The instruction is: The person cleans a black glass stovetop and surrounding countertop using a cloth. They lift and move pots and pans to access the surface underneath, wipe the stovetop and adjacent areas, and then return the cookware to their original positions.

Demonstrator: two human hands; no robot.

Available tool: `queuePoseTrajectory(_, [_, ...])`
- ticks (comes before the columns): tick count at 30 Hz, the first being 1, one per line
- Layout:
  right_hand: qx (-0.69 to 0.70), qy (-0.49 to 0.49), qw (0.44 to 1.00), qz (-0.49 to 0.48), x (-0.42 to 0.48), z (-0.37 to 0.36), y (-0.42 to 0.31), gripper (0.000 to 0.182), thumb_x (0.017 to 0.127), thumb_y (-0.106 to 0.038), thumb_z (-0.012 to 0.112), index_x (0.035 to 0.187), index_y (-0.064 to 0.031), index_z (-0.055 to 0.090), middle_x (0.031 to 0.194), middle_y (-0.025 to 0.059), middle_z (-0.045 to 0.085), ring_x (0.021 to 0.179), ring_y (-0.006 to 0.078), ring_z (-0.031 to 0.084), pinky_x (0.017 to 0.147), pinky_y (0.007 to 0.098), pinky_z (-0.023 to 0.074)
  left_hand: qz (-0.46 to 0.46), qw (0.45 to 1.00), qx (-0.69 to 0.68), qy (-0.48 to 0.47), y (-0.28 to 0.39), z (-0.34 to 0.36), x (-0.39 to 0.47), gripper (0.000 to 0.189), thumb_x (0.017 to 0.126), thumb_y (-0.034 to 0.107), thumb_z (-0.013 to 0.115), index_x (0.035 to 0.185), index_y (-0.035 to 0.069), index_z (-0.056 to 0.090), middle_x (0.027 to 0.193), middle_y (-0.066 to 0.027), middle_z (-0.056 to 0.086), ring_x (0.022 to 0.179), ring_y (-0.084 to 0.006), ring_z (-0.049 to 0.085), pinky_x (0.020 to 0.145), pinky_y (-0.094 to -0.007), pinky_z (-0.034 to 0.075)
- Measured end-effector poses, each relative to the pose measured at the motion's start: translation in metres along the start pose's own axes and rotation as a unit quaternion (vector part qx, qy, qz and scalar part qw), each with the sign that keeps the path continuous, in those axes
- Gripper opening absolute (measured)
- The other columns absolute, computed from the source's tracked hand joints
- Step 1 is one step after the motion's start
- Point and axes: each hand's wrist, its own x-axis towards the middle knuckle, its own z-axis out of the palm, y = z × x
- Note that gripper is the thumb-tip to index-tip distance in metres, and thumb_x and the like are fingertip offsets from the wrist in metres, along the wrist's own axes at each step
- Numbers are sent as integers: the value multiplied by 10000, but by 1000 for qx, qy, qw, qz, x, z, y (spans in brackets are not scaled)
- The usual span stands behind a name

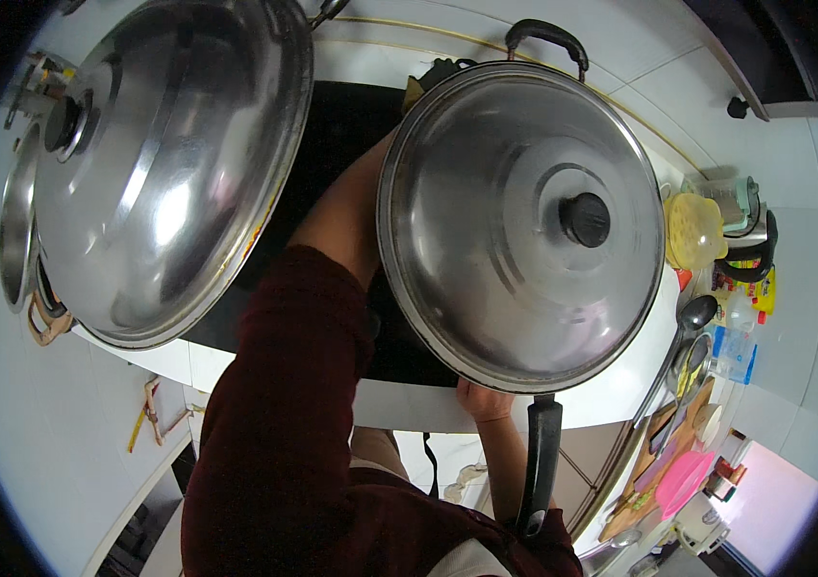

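A lidded pan with a steel lid fills the middle right, its black side handle at the back and its long black handle reaching over the counter's front edge. My left forearm, in a rolled maroon sleeve, reaches across a black cooktop and passes behind this pan. The left hand itself is hidden there. My right hand is at the counter's front edge, partly covered by the pan's rim, so its fingers are hidden. A second large domed steel lid with a black knob stands to the left.
A steel basin lies at the far left. To the right are a yellow plastic container, a black-handled kettle, a ladle, a wooden cutting board and a pink basin. A tiled wall curves along the back.
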Motion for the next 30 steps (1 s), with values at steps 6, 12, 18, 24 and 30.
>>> queuePoseTrajectory(6, [-12, -38, 998, 39, 6, -7, -5, 353, 847, -213, 502, 1150, -59, 597, 1172, 215, 559, 1075, 432, 513, 942, 541, 365, -98, 993, 50, -45, -8, -20, -5, 454, 893, 338, 511, 1249, 56, 497, 1335, -118, 432, 1222, -296, 396, 1004, -483, 326])
queuePoseTrajectory(12, [2, -43, 998, 39, 13, -11, -9, 333, 852, -194, 505, 1123, -21, 595, 1143, 229, 567, 1058, 438, 517, 942, 532, 364, -430, 895, 101, 58, -43, -45, -44, 471, 891, 284, 433, 1282, 23, 442, 1350, -262, 368, 1289, -407, 296, 1081, -533, 143])
queuePoseTrajectory(18, [0, -19, 1000, 22, 25, -20, -16, 339, 862, -169, 494, 1161, -25, 562, 1151, 226, 560, 1064, 430, 509, 944, 530, 339, -276, 960, 3, 42, -34, -60, -79, 460, 775, 285, 684, 1211, 188, 575, 1299, -116, 480, 1245, -257, 406, 1070, -433, 270])
queuePoseTrajectory(24, [-24, -35, 998, 37, 24, -17, -13, 384, 861, -151, 482, 1225, -32, 493, 1169, 219, 551, 1071, 420, 500, 941, 526, 326, 46, 982, -142, -118, 1, -110, -140, 387, 795, 89, 583, 1173, 168, 610, 1332, -60, 464, 1259, -234, 401, 1042, -430, 324])
queuePoseTrajectory(30, [-26, -22, 999, 24, 29, -17, -14, 391, 862, -168, 468, 1227, -30, 487, 1167, 218, 551, 1077, 419, 492, 950, 516, 313, 63, 997, -1, -54, 12, -103, -143, 488, 861, 339, 563, 1319, 198, 476, 1420, -17, 394, 1348, -207, 290, 1093, -503, 217])
